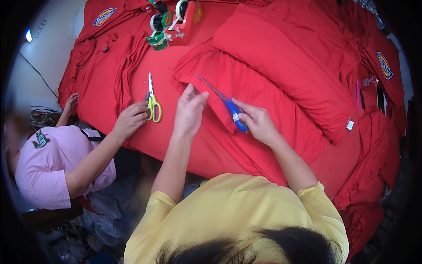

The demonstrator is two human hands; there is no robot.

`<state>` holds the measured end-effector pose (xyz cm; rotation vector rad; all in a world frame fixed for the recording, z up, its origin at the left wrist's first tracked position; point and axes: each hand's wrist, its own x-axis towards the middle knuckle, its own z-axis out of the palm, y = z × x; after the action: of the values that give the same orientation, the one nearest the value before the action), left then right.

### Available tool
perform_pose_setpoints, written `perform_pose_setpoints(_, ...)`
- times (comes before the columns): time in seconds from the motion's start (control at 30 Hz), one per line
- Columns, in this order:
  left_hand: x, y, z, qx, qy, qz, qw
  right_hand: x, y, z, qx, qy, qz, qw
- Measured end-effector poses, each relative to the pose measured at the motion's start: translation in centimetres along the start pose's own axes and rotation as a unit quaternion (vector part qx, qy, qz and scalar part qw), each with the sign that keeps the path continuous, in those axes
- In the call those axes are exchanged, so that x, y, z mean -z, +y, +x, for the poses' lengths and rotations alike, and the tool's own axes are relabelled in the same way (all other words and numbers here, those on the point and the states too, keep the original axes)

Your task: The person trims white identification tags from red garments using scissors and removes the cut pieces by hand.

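My right hand (257,121) is closed on the blue handle of a pair of scissors (235,115), whose thin metal blades point up and left. Beside the blade tips, my left hand (191,110) is raised with index finger and thumb apart, at the edge of a red garment (220,66). Whether its lower fingers touch the cloth is hard to tell. The garment lies spread over the table in front of me, and a thick fold of red cloth (272,57) rests across its far side.
Yellow-handled scissors (154,110) lie at a co-worker's hand (132,118) on my left. Red and green tape dispensers (184,26) stand at the back. More red garments (103,66) are piled left, and others (373,154) right. A white tag (350,124) lies on the right.
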<state>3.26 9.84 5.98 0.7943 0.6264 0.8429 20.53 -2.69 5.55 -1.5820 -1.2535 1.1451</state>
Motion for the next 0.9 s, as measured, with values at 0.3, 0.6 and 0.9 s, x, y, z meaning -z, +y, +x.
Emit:
perform_pose_setpoints(0.3, -0.6, 0.8, 0.5, -0.032, 0.017, 0.044, 0.998, -0.7, 0.3, 0.9, 0.178, 0.053, -0.060, 0.981)
perform_pose_setpoints(0.6, 0.9, 0.7, 2.0, -0.028, 0.060, -0.032, 0.997, -0.7, 0.8, 1.8, 0.045, 0.011, 0.022, 0.999)
perform_pose_setpoints(0.9, 1.3, 1.4, 2.2, -0.007, 0.009, 0.068, 0.998, -1.1, 0.4, 2.9, 0.159, 0.039, -0.067, 0.984)
